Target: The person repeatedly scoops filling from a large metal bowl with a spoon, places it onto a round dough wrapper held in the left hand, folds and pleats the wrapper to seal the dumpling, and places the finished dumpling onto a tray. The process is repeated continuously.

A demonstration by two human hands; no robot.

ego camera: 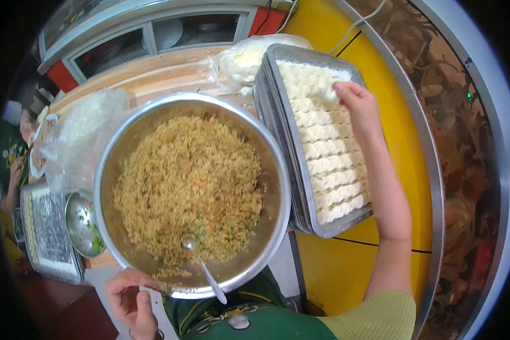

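My right hand (pixel 359 104) reaches over a metal tray (pixel 323 230) filled with tight rows of white dumplings (pixel 333 163). Pinched between its fingertips is a small, blurred white dumpling (pixel 329 93), near the tray's far end. Low at the left, my left hand (pixel 129 297) is beside the near rim of a large steel bowl (pixel 282 182), with thumb and fingers apart and no held thing visible. A pale flat edge (pixel 155 304) shows beside its thumb; I cannot tell what it is. Rice-like filling (pixel 187 182) heaps the bowl, and a metal spoon (pixel 210 276) leans in it, handle over the rim.
Plastic bags lie left (pixel 89 123) and at the back (pixel 242 59) of the wooden worktop (pixel 161 74). A small steel bowl (pixel 78 225) holds chopped greens. Another tray (pixel 51 229) stands beyond it, near another person's hands (pixel 17 170). The right tray sits on stacked trays.
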